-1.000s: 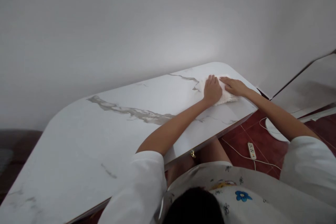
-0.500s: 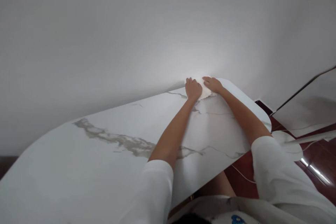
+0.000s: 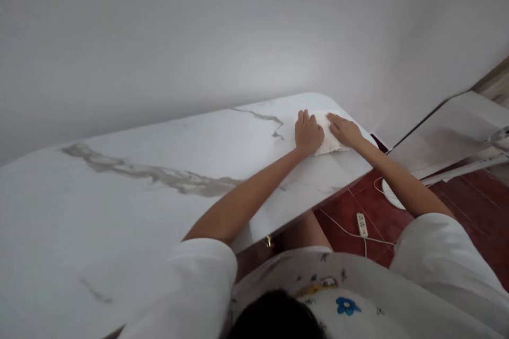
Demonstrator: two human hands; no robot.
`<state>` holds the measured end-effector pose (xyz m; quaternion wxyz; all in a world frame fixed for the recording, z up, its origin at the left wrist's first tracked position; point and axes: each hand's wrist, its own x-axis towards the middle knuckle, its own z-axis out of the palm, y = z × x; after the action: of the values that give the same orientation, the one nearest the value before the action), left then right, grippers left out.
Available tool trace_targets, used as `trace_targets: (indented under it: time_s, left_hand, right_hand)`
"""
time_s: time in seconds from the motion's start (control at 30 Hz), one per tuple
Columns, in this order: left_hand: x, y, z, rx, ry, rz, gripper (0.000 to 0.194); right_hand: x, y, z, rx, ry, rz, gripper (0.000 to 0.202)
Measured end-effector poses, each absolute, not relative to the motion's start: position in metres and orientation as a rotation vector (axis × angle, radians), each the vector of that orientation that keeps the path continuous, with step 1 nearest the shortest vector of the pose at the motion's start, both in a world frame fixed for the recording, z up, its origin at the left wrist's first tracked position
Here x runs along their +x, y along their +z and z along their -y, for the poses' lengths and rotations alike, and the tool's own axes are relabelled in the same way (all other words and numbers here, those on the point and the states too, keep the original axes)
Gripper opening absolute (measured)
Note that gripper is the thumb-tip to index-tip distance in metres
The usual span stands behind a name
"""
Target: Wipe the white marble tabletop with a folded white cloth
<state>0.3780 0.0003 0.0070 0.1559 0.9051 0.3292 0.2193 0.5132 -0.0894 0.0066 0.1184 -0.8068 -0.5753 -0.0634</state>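
A white cloth [image 3: 329, 142] with a ragged edge lies flat on the white marble-patterned table [image 3: 159, 153], near its far right end. My left hand [image 3: 308, 133] presses on the cloth's left side, its fingers bent over it and pointing away from me. On the cloth's right side rests my right hand [image 3: 344, 130], its fingers closed against the fabric and pointing left. A strip of cloth shows between the two hands; the parts beneath them are hidden.
A pale wall [image 3: 199, 26] runs along the table's far edge. On the red floor [image 3: 457, 217] to the right lie a power strip [image 3: 361, 224] with a white cable and a round white base [image 3: 392, 196]. A white panel [image 3: 433, 132] stands farther right.
Both hands and the cloth have come from the table's far edge toward its near right side. The view has shifted, so more floor and the power strip now show.
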Motion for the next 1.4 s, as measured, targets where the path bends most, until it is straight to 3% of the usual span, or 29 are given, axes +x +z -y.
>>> trace_targets:
  time_s: [0.27, 0.43, 0.6, 0.93, 1.13, 1.4]
  left_hand:
    - [0.370, 0.012, 0.095, 2.484, 0.515, -0.796, 0.042]
    - [0.418, 0.018, 0.106, 2.472, 0.530, -0.788, 0.040]
    - [0.465, 0.014, 0.067, 2.449, 0.611, -0.825, 0.040]
    - [0.493, 0.008, -0.083, 2.695, 0.696, -0.828, 0.034]
    - [0.446, 0.002, -0.145, 2.762, 0.719, -0.937, 0.032]
    - [0.280, -0.009, -0.202, 2.872, 0.704, -1.140, 0.033]
  right_hand:
    - [0.513, 0.009, 0.197, -2.296, -0.129, 1.666, 0.052]
    - [0.563, 0.008, 0.204, -2.319, -0.143, 1.578, 0.052]
    - [0.608, 0.003, 0.155, -2.373, -0.171, 1.509, 0.050]
    - [0.629, -0.006, 0.000, -2.382, -0.267, 1.415, 0.047]
    - [0.576, 0.001, -0.068, -2.370, -0.290, 1.573, 0.046]
    - [0.418, -0.006, -0.132, -2.133, -0.348, 1.783, 0.037]
